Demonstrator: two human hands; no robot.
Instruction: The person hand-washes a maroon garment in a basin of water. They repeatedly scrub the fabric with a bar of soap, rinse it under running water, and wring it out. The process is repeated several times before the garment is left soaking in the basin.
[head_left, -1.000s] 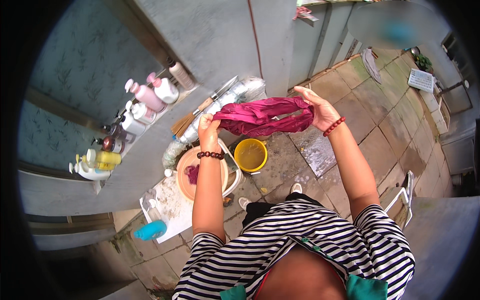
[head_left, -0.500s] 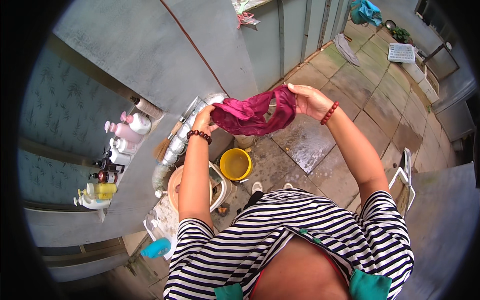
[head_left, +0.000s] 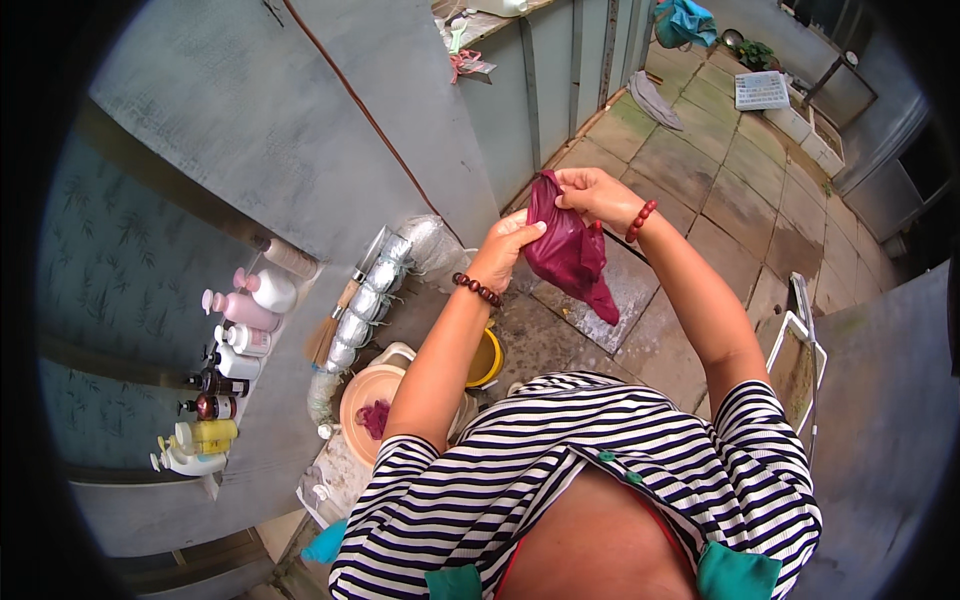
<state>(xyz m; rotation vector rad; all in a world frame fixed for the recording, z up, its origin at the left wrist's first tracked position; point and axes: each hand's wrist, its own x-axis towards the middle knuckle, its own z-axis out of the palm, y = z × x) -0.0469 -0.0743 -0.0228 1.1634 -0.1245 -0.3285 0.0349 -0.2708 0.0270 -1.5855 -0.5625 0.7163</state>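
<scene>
A thin, slightly shiny wine-red garment point(head_left: 568, 250) hangs between my hands in front of me, its loose end drooping to the right and its exact kind unclear. My left hand point(head_left: 503, 250) is closed on its left edge, thumb on top. With thumb and fingers pinched, my right hand point(head_left: 600, 198) grips the upper edge beside it. A red bead bracelet circles the right wrist, and a dark brown one the left. Below my left forearm, a peach basin point(head_left: 350, 395) holds another crumpled red cloth point(head_left: 373, 418). The forearm partly covers a yellow bucket point(head_left: 490, 358).
Several pump bottles point(head_left: 240, 310) line a ledge on the left. A brush point(head_left: 335, 318) rests against the foil-wrapped pipe point(head_left: 365, 310) beside the wall. At lower left is a blue bottle point(head_left: 325, 542). A white-framed rack point(head_left: 805, 365) stands right, over stone paving point(head_left: 720, 260).
My hands have come closer together, the left moving right. The garment, stretched wide before, now hangs bunched and drooping. The view has shifted, uncovering the cloth in the basin.
</scene>
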